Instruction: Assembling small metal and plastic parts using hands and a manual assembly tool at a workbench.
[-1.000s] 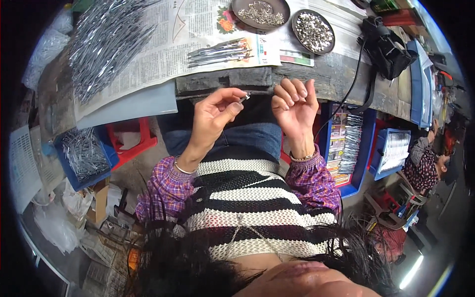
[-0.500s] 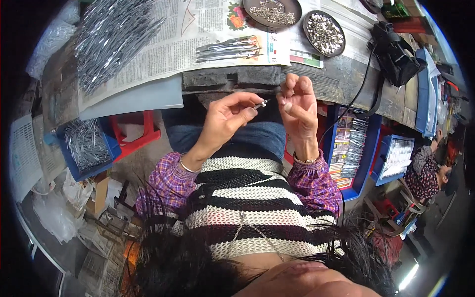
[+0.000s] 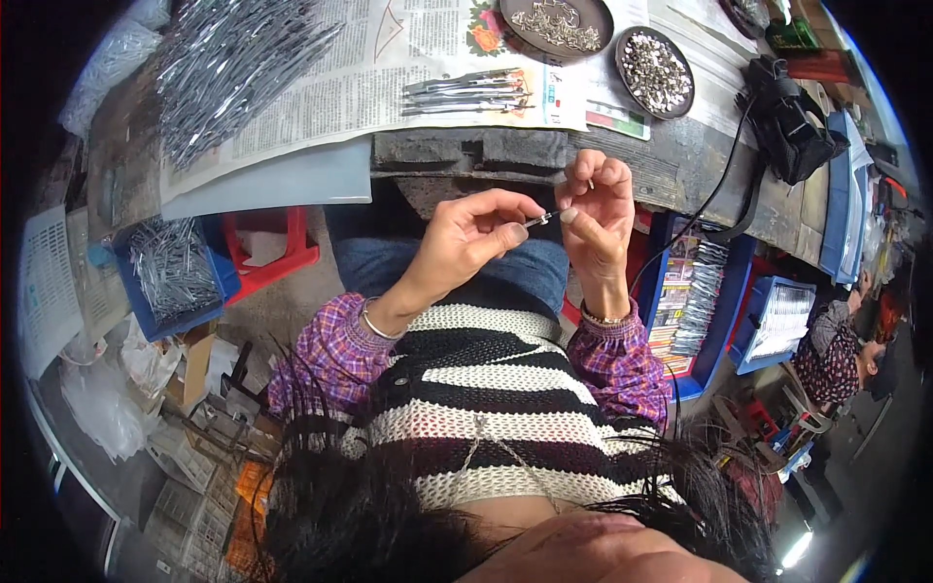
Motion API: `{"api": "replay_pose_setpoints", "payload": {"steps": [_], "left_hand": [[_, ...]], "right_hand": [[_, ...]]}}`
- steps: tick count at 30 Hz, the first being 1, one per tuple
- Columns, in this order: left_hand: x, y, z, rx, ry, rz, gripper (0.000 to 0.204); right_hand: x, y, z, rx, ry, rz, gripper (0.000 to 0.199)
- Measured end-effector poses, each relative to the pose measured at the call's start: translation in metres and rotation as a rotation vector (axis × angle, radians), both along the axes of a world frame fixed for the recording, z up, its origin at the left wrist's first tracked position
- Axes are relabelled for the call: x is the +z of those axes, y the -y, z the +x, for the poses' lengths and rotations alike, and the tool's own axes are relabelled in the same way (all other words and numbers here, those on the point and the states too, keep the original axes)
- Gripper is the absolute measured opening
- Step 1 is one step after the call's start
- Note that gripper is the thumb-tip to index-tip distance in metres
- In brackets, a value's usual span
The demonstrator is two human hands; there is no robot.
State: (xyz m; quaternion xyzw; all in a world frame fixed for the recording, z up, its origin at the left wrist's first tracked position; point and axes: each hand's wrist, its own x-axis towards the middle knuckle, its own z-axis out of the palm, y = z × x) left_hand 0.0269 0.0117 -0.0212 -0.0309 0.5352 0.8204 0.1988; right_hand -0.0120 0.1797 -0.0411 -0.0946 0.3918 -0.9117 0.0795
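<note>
My left hand (image 3: 471, 238) pinches a thin dark metal rod with a silvery fitting (image 3: 540, 220) between thumb and fingers. The rod points right, and its far end meets the thumb of my right hand (image 3: 601, 209). The right fingers are curled, with a tiny pale metal pin (image 3: 591, 184) showing at their tips; part of their grip is hidden. Beyond my hands, several similar thin metal pieces (image 3: 466, 94) lie side by side on a newspaper (image 3: 330, 107). A dark round dish (image 3: 515, 37) contains small silvery parts, and a second dish (image 3: 671, 115) holds chunkier ones.
A big heap of thin metal pieces (image 3: 233, 78) covers the table's far left. A black bag (image 3: 787, 126) with a strap lies at right. Blue bins (image 3: 160, 325) of metal parts stand low on both sides, near a red stool (image 3: 282, 255). Another person (image 3: 836, 350) sits at far right.
My hands have come together, and the right thumb now touches the rod's end. The right fingers have curled in more. The whole view has shifted slightly.
</note>
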Motion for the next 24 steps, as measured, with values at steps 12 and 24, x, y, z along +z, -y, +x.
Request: {"api": "replay_pose_setpoints", "payload": {"steps": [12,24], "left_hand": [[-0.0036,0.0025,0.0014,-0.012,0.126,0.066,0.023],[0.0011,-0.0026,0.0046,0.057,0.101,0.025,0.022]], "right_hand": [[0.0032,-0.0003,0.0034,-0.041,-0.219,0.196,0.038],[0.0081,-0.0012,0.0013,-0.145,-0.516,0.597,0.041]]}}
